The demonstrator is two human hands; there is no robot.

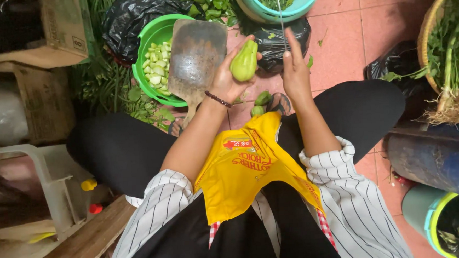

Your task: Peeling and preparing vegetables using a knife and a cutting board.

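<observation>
Person seated, knees apart, both forearms extended forward over tiled floor (pixel 340 39). Left hand (pixel 228 78) raised, palm up, fingers wrapped around pale green chayote (pixel 245 61), held upright above wooden cutting board (pixel 197 55). Right hand (pixel 295 68) just beside it, fingers clenched on thin knife (pixel 281 21), blade pointing away, upward. Green basin (pixel 149 41) of cut pieces under board. Two more chayote pieces (pixel 260 103) on floor below hands.

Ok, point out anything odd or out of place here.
Two small green vegetable pieces lie loose on the pink tiled floor, below the left hand, outside the green plastic basin. The worn wooden cutting board rests tilted across that basin's rim.
</observation>
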